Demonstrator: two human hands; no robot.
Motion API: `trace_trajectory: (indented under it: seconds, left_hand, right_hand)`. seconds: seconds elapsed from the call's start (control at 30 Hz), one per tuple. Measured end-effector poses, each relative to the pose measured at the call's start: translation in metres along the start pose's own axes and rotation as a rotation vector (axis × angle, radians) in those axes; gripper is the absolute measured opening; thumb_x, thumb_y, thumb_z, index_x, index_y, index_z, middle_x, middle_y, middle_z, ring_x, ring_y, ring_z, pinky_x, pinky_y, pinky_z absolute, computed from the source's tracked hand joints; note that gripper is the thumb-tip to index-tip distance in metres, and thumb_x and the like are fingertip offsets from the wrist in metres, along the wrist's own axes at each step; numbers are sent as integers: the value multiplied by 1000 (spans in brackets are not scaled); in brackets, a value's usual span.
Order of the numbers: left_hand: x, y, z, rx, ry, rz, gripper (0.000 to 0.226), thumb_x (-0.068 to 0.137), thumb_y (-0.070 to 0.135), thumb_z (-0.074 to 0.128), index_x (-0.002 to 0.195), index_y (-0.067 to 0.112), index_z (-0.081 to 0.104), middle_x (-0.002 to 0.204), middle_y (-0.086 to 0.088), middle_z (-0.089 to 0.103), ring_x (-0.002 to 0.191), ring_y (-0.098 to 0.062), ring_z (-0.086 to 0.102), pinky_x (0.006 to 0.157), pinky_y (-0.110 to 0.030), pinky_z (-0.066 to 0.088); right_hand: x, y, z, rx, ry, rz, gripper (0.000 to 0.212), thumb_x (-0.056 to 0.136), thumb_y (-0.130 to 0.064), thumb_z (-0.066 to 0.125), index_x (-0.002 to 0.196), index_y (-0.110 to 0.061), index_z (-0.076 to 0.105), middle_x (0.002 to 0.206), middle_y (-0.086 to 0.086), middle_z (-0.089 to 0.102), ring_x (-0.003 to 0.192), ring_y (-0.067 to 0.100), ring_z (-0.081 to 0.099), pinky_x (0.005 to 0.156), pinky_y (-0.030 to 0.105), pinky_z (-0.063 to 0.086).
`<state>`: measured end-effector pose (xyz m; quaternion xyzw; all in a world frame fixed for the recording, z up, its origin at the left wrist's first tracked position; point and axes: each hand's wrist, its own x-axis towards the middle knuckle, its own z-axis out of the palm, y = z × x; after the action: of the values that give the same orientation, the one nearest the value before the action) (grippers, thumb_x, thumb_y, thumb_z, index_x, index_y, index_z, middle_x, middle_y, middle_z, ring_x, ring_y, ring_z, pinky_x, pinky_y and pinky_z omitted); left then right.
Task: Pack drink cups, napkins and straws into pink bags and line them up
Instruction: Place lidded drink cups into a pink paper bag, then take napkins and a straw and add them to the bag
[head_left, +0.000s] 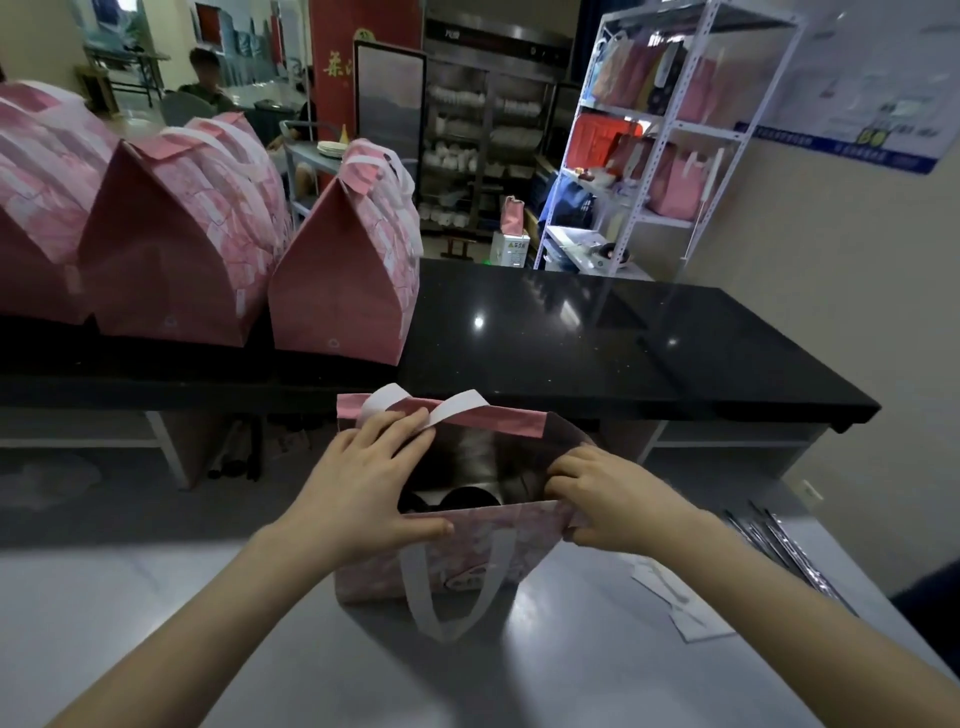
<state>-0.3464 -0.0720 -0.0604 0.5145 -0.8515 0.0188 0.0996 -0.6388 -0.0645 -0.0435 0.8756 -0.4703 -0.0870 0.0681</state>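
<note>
An open pink bag (467, 561) with white handles stands on the grey worktop in front of me. Dark cup lids (452, 501) show inside it. My left hand (363, 478) spans the bag's left side, fingers on the far rim by the handle and thumb on the near rim. My right hand (602, 499) pinches the bag's right edge. Three closed pink bags (343, 270) stand in a row on the black counter at the left. Wrapped straws (779, 545) and white napkins (675, 597) lie on the worktop at my right.
The black counter (623, 343) runs across behind the worktop (156, 597), bare on its right half. A white shelf rack (665, 135) with more pink bags stands at the back right. A person sits far back at the left.
</note>
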Motion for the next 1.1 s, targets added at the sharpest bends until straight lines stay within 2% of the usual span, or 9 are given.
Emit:
trace_trajectory:
  seconds: [0.13,0.3,0.43,0.5,0.57,0.7,0.87,1.0,1.1]
  left_hand:
    - [9,5,1,-47,-25,-55,99,74,83,37,154,33,7,162,12,1,147,-10,-6,118,-35,10]
    - [21,26,-13,-40,61,-97,92,72,79,53,149,33,31,159,11,17,147,-10,3,117,-38,17]
    - [34,76,-20,-140,232,-80,75,71,75,52,130,28,58,141,8,48,134,-14,38,109,-40,35]
    - [47,111,-18,-231,306,-46,57,77,63,53,117,25,67,125,10,59,118,-11,51,99,-36,45]
    - [65,149,-10,-326,341,-3,36,81,47,59,104,22,71,107,10,64,100,-10,59,85,-34,51]
    - [99,216,30,-387,196,51,18,87,36,62,99,25,70,97,13,65,90,-7,59,77,-29,50]
    - [146,258,106,-415,-53,25,19,89,34,58,103,25,67,100,10,66,96,-8,59,83,-29,48]
    - [171,272,164,-465,-200,-114,24,84,33,63,106,26,68,103,11,67,95,-8,61,82,-29,50]
    - [181,282,195,-548,-255,-225,33,80,31,69,112,23,67,107,7,63,97,-11,61,85,-28,48]
  right_hand:
    - [16,22,-1,18,58,-37,45,85,-44,63,127,-28,57,133,-5,53,127,13,44,115,30,20]
    - [11,47,-1,100,173,-151,50,85,-43,65,131,-27,54,139,-6,48,131,11,38,105,18,15]
    - [-20,74,8,172,366,-214,46,84,-33,69,128,-22,58,135,-2,55,129,15,45,109,26,32]
    - [-36,92,18,209,407,-204,42,85,-33,70,123,-20,61,128,-1,60,122,16,53,102,28,42]
    - [-50,113,34,250,341,-149,32,88,-34,65,117,-21,64,119,-4,63,110,16,59,87,30,52]
    - [-74,165,83,341,117,111,22,93,-41,50,108,-31,62,104,-11,63,98,12,58,73,28,47]
    - [-102,218,146,440,-66,321,22,90,-36,55,111,-34,62,109,-14,65,101,10,59,79,25,45]
    - [-113,234,182,512,-119,378,29,87,-31,60,117,-31,62,114,-11,65,102,12,60,78,25,44]
    - [-108,236,202,559,-125,386,42,84,-28,63,126,-28,57,119,-4,61,110,19,55,86,29,44]
